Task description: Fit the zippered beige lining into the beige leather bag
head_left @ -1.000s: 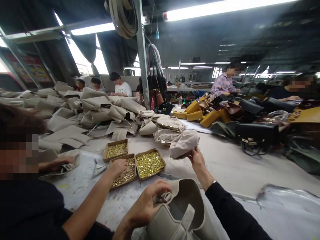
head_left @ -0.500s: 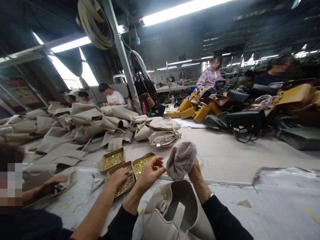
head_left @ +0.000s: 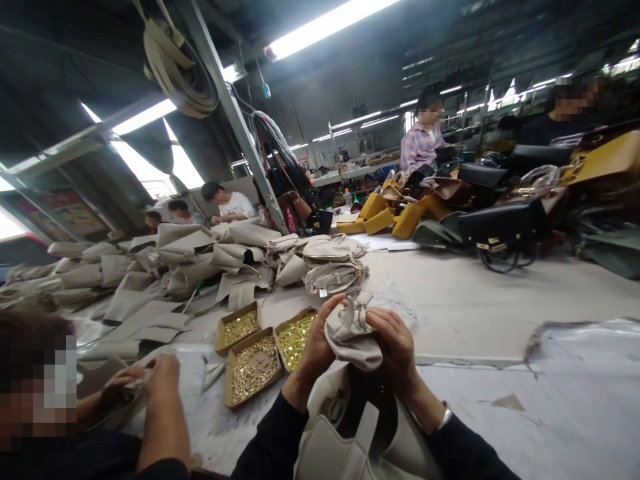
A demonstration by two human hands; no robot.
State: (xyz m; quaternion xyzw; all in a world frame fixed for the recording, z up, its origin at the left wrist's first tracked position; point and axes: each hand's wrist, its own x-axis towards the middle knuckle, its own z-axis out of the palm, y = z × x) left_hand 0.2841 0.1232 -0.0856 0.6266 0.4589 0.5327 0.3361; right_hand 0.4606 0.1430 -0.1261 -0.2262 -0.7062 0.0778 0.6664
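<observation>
Both my hands hold a small beige fabric pouch (head_left: 353,340) above an open beige leather bag (head_left: 350,433) in front of me. My left hand (head_left: 315,347) grips the pouch's left side and my right hand (head_left: 395,343) its right side, thumbs on top near a small metal fitting. Just left of my hands stand three cardboard trays of gold metal studs (head_left: 260,343).
A co-worker at my left has both hands (head_left: 150,387) on a beige piece. Beige leather panels (head_left: 165,267) pile at the back left, finished beige bags (head_left: 333,267) behind the trays, yellow and black bags (head_left: 450,213) at the back right. A plastic sheet (head_left: 590,373) lies at right.
My left hand left the stud trays and closed on the pouch beside my right hand. The co-worker's hand withdrew from the tray to their own piece. The view shifted slightly.
</observation>
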